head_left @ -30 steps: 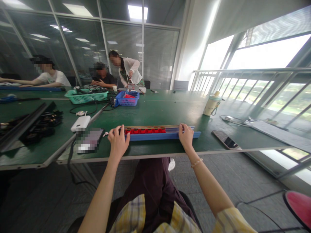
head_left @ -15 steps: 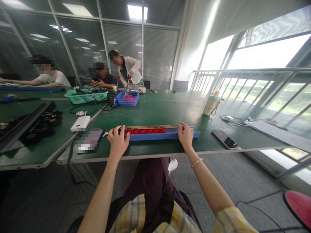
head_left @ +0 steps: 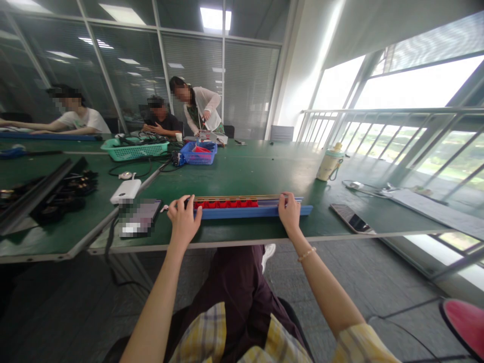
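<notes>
A long blue channel-shaped strip [head_left: 242, 214] lies lengthwise across the green table in front of me. Inside it, a row of red pieces [head_left: 227, 204] fills the left and middle part, and thin yellowish strips [head_left: 242, 197] run along the far side. My left hand [head_left: 183, 217] grips the left end, thumb on the near side and fingers over the far edge. Toward the right end, my right hand [head_left: 289, 213] holds the strip with bent fingers, and a short length sticks out past it. The fingertips of both hands are partly hidden.
Left of the strip lie a phone [head_left: 141, 218] and a white power bank [head_left: 126, 191]. A phone [head_left: 351, 218] and a bottle [head_left: 329, 162] are to the right. Farther back stand a green basket [head_left: 136, 150] and a blue basket [head_left: 198, 157]. Several people sit or stand across the table.
</notes>
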`<state>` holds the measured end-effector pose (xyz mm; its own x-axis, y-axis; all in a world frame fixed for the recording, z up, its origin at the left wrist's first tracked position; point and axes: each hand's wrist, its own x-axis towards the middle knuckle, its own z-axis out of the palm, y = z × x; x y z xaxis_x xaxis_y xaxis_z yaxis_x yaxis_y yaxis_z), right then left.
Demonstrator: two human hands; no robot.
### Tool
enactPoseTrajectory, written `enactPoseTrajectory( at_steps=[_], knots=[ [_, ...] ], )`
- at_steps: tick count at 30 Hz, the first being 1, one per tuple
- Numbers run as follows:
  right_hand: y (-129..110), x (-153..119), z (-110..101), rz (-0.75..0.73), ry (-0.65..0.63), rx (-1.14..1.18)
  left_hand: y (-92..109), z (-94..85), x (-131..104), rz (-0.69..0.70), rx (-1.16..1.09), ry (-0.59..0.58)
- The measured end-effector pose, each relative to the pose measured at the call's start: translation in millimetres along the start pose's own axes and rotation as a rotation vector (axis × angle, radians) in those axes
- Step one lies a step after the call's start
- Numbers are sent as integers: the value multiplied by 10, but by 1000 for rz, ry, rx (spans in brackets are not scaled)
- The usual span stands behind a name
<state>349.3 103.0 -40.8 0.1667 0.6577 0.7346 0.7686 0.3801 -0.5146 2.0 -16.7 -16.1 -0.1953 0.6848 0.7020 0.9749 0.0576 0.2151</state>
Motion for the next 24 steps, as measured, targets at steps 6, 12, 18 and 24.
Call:
enactPoseTrajectory(
  at_steps=[6,12,18,24],
  knots=[
    [-27,-7,-15,20,17,-54,-1,5,-2,4,7,2],
    [-23,-5,0,0,34,-51,1,3,-5,12,9,3],
    [-7,-10,30,-29,-17,-60,-5,7,-9,11,12,8],
    [-15,-3,13,-18,-31,-37,2,7,-10,9,13,9]
  ],
)
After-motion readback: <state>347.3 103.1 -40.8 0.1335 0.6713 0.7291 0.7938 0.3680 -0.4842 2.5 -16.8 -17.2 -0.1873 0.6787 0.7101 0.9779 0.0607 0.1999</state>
